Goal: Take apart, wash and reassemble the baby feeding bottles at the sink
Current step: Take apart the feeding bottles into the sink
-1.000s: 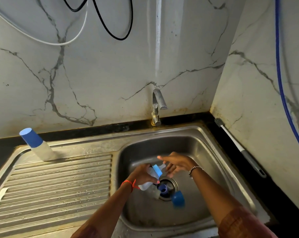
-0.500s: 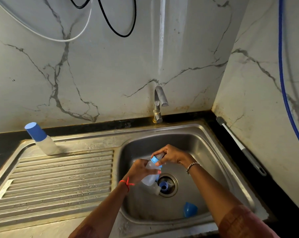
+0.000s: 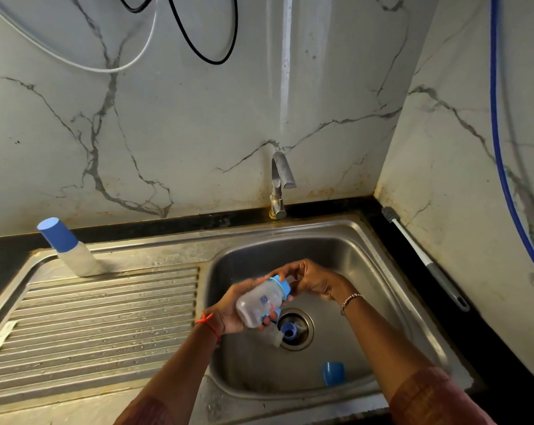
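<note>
Over the stainless steel sink basin (image 3: 367, 265), the left hand (image 3: 229, 311) grips a translucent plastic baby bottle (image 3: 258, 303) round its body, fingers curled beneath it. The bottle is tilted, neck up and to the right. The right hand (image 3: 315, 283) pinches the blue screw collar (image 3: 282, 285) on its neck with curled fingertips. Whether the bottle holds any liquid cannot be told.

Inside the basin, a second clear bottle (image 3: 273, 336) lies on its side, its blue-ringed mouth over the drain. A loose blue dome cap (image 3: 333, 374) lies near the front wall. A third white bottle with a blue cap (image 3: 68, 248) stands on the ribbed steel drainboard (image 3: 91, 317). A grey-handled bottle brush (image 3: 425, 259) lies on the black counter (image 3: 505, 348).
</note>
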